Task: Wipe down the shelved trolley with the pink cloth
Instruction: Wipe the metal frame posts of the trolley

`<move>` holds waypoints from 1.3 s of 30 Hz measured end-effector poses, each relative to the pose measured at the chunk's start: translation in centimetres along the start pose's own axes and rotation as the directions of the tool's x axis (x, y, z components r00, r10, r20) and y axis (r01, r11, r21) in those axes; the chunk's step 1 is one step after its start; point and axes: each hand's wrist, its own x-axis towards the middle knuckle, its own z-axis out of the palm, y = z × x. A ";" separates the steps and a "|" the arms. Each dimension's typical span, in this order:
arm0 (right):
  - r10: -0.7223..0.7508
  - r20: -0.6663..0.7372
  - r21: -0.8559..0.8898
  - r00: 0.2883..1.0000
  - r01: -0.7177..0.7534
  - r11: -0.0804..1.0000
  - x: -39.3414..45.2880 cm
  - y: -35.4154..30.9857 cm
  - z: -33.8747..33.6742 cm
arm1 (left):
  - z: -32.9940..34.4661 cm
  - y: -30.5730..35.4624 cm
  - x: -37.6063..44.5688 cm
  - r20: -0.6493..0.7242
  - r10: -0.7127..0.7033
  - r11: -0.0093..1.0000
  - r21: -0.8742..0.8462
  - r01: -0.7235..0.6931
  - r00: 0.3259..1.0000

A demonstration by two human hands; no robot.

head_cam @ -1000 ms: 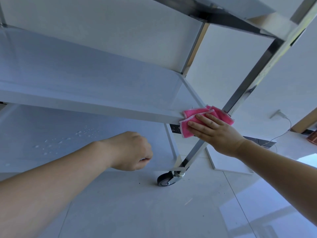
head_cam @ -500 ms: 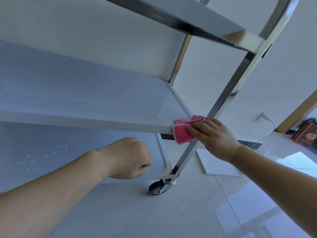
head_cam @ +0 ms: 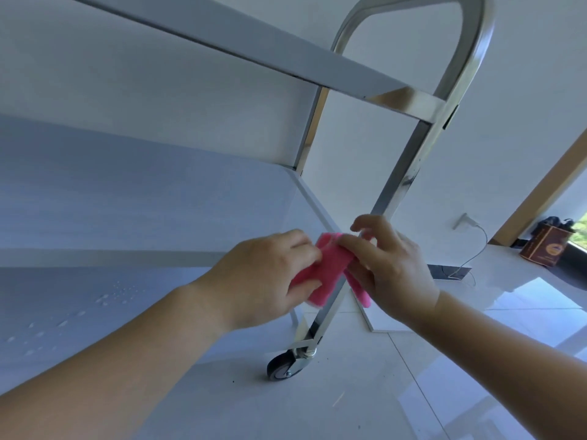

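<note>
The left hand (head_cam: 270,274), which hung as a loose fist below the middle shelf (head_cam: 127,201) a second ago, now meets the right hand (head_cam: 394,268) at the shelf's front right corner. The pink cloth (head_cam: 327,274) no longer lies pressed flat on the shelf edge; it is lifted clear and bunched between both hands, in front of the steel upright (head_cam: 397,185) of the trolley. The left fingers (head_cam: 305,246) pinch its near side, thumb below. The right fingers (head_cam: 365,246) are partly spread, the lower ones closing on the cloth's far side and the index finger raised free. The change suggests a pause in wiping to refold or regrip the cloth. Water droplets (head_cam: 104,296) on the lower shelf (head_cam: 79,344) indicate that surface is probably not yet wiped. The caster (head_cam: 281,369) stands on the tiled floor (head_cam: 349,408).
</note>
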 end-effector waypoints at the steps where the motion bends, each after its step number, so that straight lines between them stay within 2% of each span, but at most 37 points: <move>1: 0.113 0.018 0.076 0.993 -0.114 0.991 0.0 -0.5 -0.1 | 0.1 0.1 0.0 -0.005 -0.001 0.999 -0.034 0.000 1.000; 3: 0.337 0.130 0.316 0.932 -0.361 0.877 0.2 -1.3 -0.2 | 0.2 0.3 0.1 -0.028 0.007 0.996 -0.093 -0.010 1.000; 5: 0.429 0.257 0.520 0.866 -0.498 0.694 0.3 -1.9 0.0 | 0.5 0.4 0.2 -0.033 0.015 0.991 -0.130 -0.019 0.999; 7: 0.420 0.322 0.662 0.849 -0.519 0.541 0.3 -2.2 0.2 | 0.6 0.5 0.2 -0.037 0.024 0.990 -0.137 -0.029 0.999; 9: 0.419 0.401 0.774 0.815 -0.546 0.321 0.1 -2.1 0.3 | 0.7 0.3 0.2 -0.031 0.030 0.991 -0.127 -0.033 0.999; 10: 0.434 0.436 0.800 0.788 -0.560 0.212 -0.1 -2.0 0.5 | 0.7 0.2 0.1 -0.023 0.036 0.992 -0.117 -0.039 0.999; 11: 0.456 0.452 0.811 0.766 -0.566 0.148 -0.2 -1.9 0.6 | 0.7 0.2 0.1 -0.010 0.044 0.994 -0.103 -0.045 0.999; 14: 0.542 0.422 0.802 0.726 -0.578 0.149 -0.1 -2.0 1.0 | 0.6 0.2 0.0 0.035 0.052 0.998 -0.040 -0.051 0.998; 16: 0.556 0.408 0.815 0.724 -0.563 0.135 -0.2 -1.8 1.0 | 0.5 0.2 0.1 0.050 0.069 0.996 0.044 -0.072 0.996; 19: 0.646 0.411 0.816 0.643 -0.575 0.053 -0.4 -0.7 0.5 | 0.1 0.0 -0.2 0.074 0.099 0.988 0.113 -0.107 0.992; 20: 0.690 0.374 0.803 0.619 -0.588 0.093 -0.4 -0.2 0.1 | 0.0 -0.1 -0.2 0.078 0.095 0.987 0.125 -0.104 0.992; 21: 0.718 0.299 0.777 0.628 -0.597 0.199 -0.4 0.3 -0.4 | 0.0 -0.2 -0.2 0.074 0.089 0.985 0.140 -0.099 0.993; 24: 0.679 0.064 0.589 0.731 -0.577 0.566 0.1 1.9 -2.3 | 0.1 -0.3 0.4 0.064 0.076 0.989 0.119 -0.083 0.995; 27: 0.580 -0.212 0.364 0.786 -0.488 0.793 1.4 4.7 -4.5 | 0.3 -0.6 1.5 0.024 0.059 0.995 0.074 -0.061 0.998; 29: 0.408 -0.458 0.133 0.790 -0.393 0.910 2.5 7.0 -5.5 | 0.4 -0.7 2.3 0.001 0.059 0.997 0.052 -0.059 0.998; 30: 0.328 -0.517 0.048 0.790 -0.356 0.933 3.0 7.9 -5.4 | 0.4 -0.7 2.6 -0.007 0.064 0.997 0.045 -0.064 0.998; 32: 0.312 -0.485 0.023 0.817 -0.345 0.938 3.5 8.9 -3.9 | 0.4 -0.7 2.8 -0.005 0.069 0.997 0.039 -0.068 0.998; 34: 0.374 -0.332 0.063 0.866 -0.375 0.925 3.6 9.0 -1.7 | 0.3 -0.8 2.7 0.012 0.070 0.997 0.036 -0.071 0.997; 36: 0.406 -0.237 0.074 0.883 -0.400 0.913 3.0 8.9 0.3 | 0.3 -1.0 2.2 0.033 0.071 0.997 0.030 -0.072 0.997; 39: 0.394 -0.248 0.081 0.885 -0.386 0.919 1.2 8.8 2.3 | 0.4 -1.6 1.5 0.051 0.054 0.998 0.036 -0.056 0.997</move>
